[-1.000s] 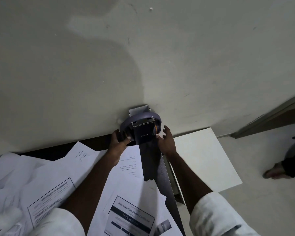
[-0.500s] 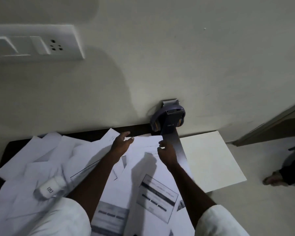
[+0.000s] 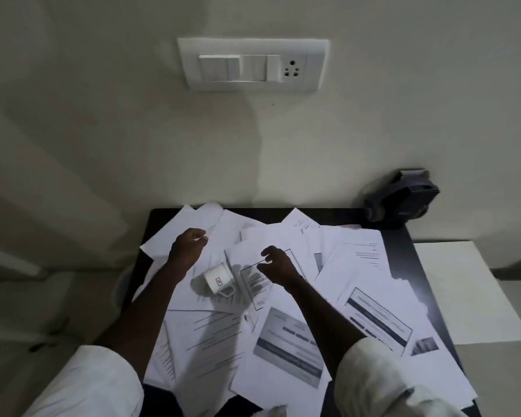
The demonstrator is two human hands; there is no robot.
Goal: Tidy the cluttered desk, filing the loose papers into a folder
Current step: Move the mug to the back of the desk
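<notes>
Loose white papers (image 3: 286, 341) lie scattered and overlapping across a black desk (image 3: 409, 266); several are printed certificates. A white mug (image 3: 217, 279) lies on its side on the papers between my hands. My left hand (image 3: 188, 246) hovers over the sheets at the desk's far left with its fingers loosely curled and nothing in it. To the right of the mug, my right hand (image 3: 277, 264) hangs just above a printed sheet, fingers bent downward, also holding nothing. No folder can be told apart for certain.
A dark purple device (image 3: 403, 200) stands at the desk's back right corner against the wall. A flat white surface (image 3: 466, 293) adjoins the desk's right side. A switch panel (image 3: 253, 64) is on the wall above. Floor lies to the left.
Both hands left the purple device at the back right and moved left over the papers. My view swung left, bringing the mug and the switch panel toward the middle.
</notes>
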